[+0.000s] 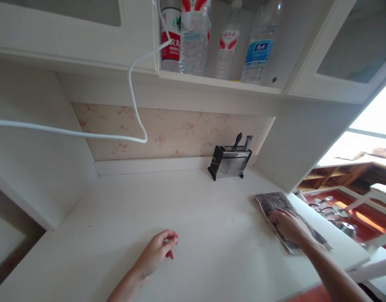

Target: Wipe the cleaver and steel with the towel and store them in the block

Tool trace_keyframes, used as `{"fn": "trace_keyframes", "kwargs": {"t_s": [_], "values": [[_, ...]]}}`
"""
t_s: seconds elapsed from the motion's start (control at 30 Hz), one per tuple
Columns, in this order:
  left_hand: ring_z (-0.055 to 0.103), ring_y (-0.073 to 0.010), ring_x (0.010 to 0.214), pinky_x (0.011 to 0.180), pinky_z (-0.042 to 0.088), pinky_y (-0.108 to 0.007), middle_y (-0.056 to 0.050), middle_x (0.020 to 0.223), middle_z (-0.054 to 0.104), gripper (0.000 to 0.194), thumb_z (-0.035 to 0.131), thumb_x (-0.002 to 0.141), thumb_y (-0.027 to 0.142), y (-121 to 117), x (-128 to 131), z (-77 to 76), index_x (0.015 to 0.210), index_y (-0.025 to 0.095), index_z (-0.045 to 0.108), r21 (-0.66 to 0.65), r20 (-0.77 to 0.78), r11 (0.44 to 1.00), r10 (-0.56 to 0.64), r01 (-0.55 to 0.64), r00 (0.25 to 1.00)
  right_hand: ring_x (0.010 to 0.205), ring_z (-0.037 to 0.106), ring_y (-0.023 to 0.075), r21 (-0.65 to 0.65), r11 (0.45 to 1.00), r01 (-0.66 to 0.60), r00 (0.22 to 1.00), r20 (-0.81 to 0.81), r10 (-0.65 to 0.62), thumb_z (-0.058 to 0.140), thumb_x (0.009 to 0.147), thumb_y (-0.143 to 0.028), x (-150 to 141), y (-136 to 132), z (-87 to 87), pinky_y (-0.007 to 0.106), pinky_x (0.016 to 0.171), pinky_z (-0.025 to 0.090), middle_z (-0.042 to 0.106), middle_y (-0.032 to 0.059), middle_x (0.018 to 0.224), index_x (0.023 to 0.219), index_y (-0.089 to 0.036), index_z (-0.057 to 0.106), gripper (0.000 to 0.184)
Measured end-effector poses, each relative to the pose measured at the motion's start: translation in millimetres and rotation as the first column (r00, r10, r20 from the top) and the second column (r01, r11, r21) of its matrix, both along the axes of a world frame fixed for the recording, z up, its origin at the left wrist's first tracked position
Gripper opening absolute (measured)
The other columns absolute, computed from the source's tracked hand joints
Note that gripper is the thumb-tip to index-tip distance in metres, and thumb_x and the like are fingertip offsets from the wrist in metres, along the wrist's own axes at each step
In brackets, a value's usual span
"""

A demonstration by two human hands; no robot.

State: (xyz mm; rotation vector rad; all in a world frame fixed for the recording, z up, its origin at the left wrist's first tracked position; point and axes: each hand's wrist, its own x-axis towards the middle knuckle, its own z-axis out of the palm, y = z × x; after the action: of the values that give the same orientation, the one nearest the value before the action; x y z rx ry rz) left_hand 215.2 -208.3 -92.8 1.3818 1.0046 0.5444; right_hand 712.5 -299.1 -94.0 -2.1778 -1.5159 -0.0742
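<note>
My right hand presses on a grey-brown cloth that lies on the white countertop, near its right end. Its fingers are bent against the cloth, and the hand and forearm cover part of it. Over the left-middle of the counter, my left hand is loosely closed, thumb and fingertips close together, with nothing in it. A black-framed knife holder with two handles sticking up stands at the back right, beyond the cloth.
A white cable hangs across the upper left. Overhead, an open cabinet shelf holds several plastic bottles and a red-and-white container. White side panels flank the counter. Metal kitchenware shows beyond its right edge.
</note>
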Motion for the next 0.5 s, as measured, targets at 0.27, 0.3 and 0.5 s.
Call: {"fn": "trace_keyframes", "kwargs": {"t_s": [0.27, 0.3, 0.5], "values": [[0.057, -0.0178, 0.075, 0.071, 0.04, -0.029, 0.0, 0.074, 0.063, 0.03, 0.058, 0.068, 0.023, 3, -3, -9.3, 0.096, 0.018, 0.064, 0.003, -0.055, 0.999, 0.037, -0.037, 0.998, 0.057, 0.058, 0.0156, 0.045, 0.964, -0.261, 0.856, -0.451, 0.253, 0.05, 0.085, -0.04, -214, 59, -9.0, 0.026, 0.056, 0.043, 0.067, 0.0002, 0.068, 0.087, -0.024, 0.069, 0.025], [0.057, -0.018, 0.074, 0.071, 0.04, -0.029, 0.0, 0.07, 0.062, 0.03, 0.056, 0.067, 0.021, 3, -4, -10.2, 0.096, 0.017, 0.064, -0.003, -0.048, 0.999, 0.041, -0.041, 0.998, 0.052, 0.053, 0.0137, 0.031, 0.938, -0.344, 0.813, -0.49, 0.314, 0.05, 0.086, -0.038, -244, 65, -9.8, 0.024, 0.052, 0.039, 0.062, -0.0011, 0.059, 0.08, -0.022, 0.069, 0.025], [0.053, -0.0158, 0.064, 0.061, 0.04, -0.027, 0.0, 0.074, 0.063, 0.03, 0.049, 0.067, 0.019, 11, -5, -20.2, 0.094, 0.017, 0.061, 0.0, 0.116, 0.982, 0.188, -0.189, 0.975, 0.05, 0.052, 0.0103, 0.115, 0.819, -0.562, 0.54, -0.698, 0.47, 0.048, 0.09, -0.033, -367, 88, -18.8, 0.02, 0.048, 0.035, 0.062, -0.0015, 0.06, 0.087, -0.019, 0.069, 0.025]]}}
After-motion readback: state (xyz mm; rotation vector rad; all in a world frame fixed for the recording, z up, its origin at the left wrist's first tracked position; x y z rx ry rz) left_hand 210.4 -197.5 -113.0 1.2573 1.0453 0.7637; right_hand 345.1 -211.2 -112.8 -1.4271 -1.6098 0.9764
